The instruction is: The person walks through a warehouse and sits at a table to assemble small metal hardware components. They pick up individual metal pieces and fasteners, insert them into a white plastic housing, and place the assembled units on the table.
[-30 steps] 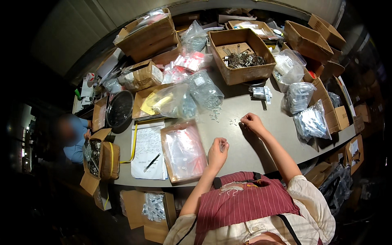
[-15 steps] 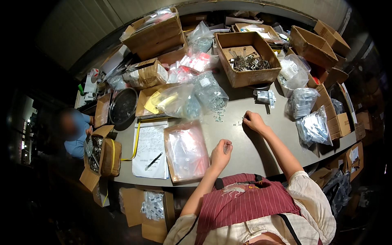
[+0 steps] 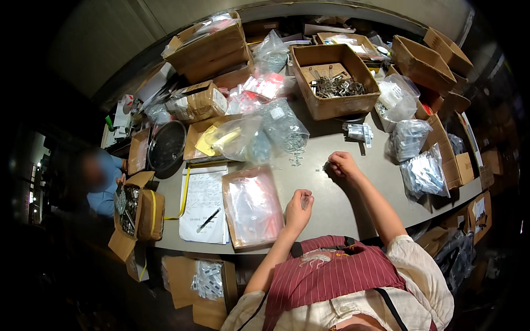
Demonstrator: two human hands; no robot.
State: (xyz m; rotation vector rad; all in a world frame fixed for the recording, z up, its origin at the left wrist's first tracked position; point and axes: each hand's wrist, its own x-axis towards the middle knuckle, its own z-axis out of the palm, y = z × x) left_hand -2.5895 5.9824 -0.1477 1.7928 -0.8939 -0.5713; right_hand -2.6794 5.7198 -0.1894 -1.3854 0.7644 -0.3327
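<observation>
My left hand [image 3: 298, 212] is closed just right of the shallow carton, with a small clear piece, seemingly a plastic bag [image 3: 305, 202], showing between its fingers. Farther off and to the right, my right hand [image 3: 343, 165] hovers low over the grey table, fingertips pinched together. Whatever lies in that pinch is too small to make out. Beside those fingertips are a few tiny metal parts [image 3: 318, 170]. A loose cluster of small shiny hardware [image 3: 296, 159] lies at the mouth of a clear bag of metal pieces [image 3: 284, 126].
The shallow carton [image 3: 227, 212] holds clear plastic bags. Left of it lie written sheets [image 3: 193, 193] with a pen [image 3: 208, 219]. A carton of metal clips [image 3: 331, 110] stands ahead; bagged parts [image 3: 424, 176] lie at right. Another person [image 3: 102, 187] sits at far left.
Fewer small parts show beside my right fingertips, and those fingers are curled a little more. My left hand stays in nearly the same place.
</observation>
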